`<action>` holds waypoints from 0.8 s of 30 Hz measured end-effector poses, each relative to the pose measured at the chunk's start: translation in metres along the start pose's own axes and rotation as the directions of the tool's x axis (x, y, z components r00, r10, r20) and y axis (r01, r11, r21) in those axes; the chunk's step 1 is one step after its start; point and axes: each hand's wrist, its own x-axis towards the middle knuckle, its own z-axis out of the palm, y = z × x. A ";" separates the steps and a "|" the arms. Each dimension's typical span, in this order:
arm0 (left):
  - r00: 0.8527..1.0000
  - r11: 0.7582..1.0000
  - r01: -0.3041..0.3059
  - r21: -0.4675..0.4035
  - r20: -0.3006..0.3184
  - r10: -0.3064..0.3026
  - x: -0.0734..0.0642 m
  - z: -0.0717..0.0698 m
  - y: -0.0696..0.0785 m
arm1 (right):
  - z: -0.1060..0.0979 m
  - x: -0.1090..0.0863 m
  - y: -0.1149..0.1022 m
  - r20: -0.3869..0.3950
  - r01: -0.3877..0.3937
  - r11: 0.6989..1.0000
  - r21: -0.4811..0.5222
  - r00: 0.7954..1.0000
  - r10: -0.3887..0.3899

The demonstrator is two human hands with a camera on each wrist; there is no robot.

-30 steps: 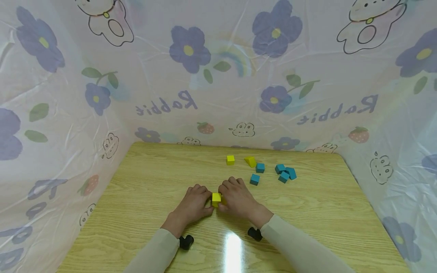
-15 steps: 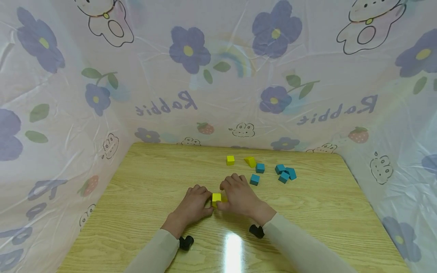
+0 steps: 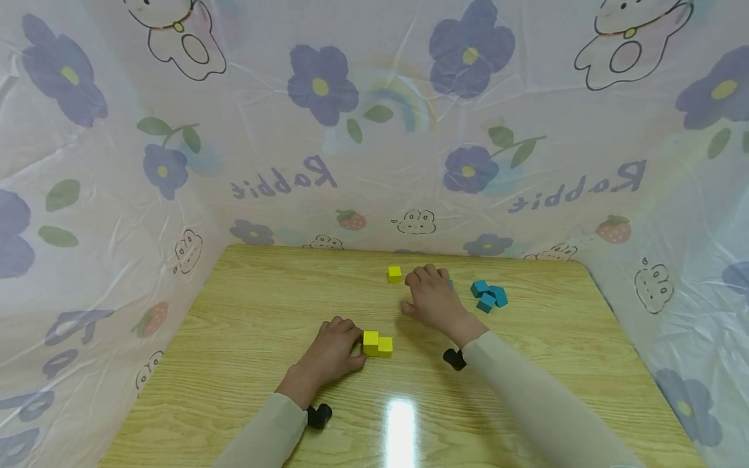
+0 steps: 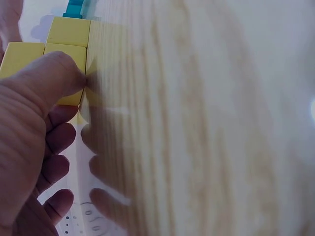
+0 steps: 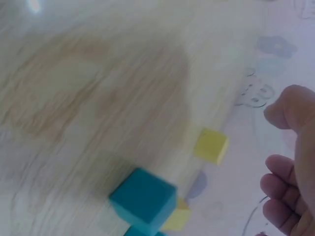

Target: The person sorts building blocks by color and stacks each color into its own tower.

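My left hand (image 3: 335, 349) rests on the table and pinches a lower yellow cube (image 4: 71, 91), its thumb across the near face. Another yellow cube (image 3: 371, 340) sits on top of that one. Close against their right side stands a third yellow cube (image 3: 385, 347). Farther back, my right hand (image 3: 434, 299) hovers with thumb and fingers spread apart, nothing between them. A blue cube (image 5: 142, 199) and a yellow block (image 5: 177, 216) lie near it in the right wrist view. From the head, the hand covers most of these pieces.
Toward the back edge lies a single yellow cube (image 3: 394, 275). Several blue blocks (image 3: 486, 302) are bunched right of my right hand. A patterned curtain (image 3: 380, 149) encloses the wooden table (image 3: 281, 286) at the back and sides.
My right hand has left the yellow cubes and moved back and right toward the loose blocks, uncovering the right-hand cube. My left hand stays where it was.
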 end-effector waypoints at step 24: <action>1.000 1.000 -0.005 -0.007 -0.001 0.005 -0.001 0.002 -0.003 | 0.025 0.027 0.028 0.129 -0.050 0.998 -0.041 0.990 0.055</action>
